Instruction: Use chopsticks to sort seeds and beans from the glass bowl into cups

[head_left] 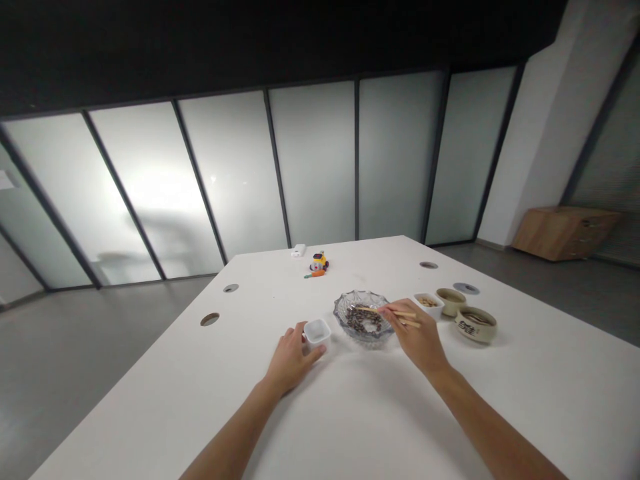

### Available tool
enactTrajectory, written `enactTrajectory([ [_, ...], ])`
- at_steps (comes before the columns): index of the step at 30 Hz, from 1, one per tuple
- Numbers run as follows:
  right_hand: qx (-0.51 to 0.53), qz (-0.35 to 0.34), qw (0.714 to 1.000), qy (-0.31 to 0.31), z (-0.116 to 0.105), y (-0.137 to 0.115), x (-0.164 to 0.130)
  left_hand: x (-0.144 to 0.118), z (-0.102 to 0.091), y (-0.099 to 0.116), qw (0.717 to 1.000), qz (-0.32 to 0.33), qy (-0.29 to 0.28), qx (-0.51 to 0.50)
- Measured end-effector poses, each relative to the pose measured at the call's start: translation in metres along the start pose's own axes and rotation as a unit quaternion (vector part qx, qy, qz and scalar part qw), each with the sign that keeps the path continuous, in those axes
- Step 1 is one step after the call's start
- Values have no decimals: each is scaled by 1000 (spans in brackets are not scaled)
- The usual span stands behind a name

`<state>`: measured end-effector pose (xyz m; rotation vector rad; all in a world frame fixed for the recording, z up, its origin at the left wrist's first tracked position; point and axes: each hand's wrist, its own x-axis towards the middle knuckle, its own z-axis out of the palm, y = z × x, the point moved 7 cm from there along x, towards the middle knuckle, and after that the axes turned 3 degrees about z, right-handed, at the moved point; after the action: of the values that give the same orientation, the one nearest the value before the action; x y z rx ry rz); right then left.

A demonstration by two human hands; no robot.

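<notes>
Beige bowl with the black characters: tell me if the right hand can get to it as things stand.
Probably yes. The beige bowl sits just right of the right hand, with bare table between them, though that hand holds chopsticks.

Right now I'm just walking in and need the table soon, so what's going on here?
A person sits at a white table. The right hand holds chopsticks, tips over dark beans in a glass bowl. The left hand steadies a small white cup beside it. To the right stand a white dish and two ceramic bowls.
</notes>
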<state>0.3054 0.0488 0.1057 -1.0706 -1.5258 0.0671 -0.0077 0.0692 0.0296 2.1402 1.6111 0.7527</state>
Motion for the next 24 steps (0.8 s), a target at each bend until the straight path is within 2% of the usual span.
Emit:
enactTrajectory([
  [9,4,24,1000,5,6,18,-2,-1,1,2,1000,7,-1,-13],
  [20,10,19,1000,10,5,14,-4,-2,1,1,1000,1,0,-16],
  [24,24,2,1000,-19,9,10,-6,-2,1,1,1000,5,6,-21],
])
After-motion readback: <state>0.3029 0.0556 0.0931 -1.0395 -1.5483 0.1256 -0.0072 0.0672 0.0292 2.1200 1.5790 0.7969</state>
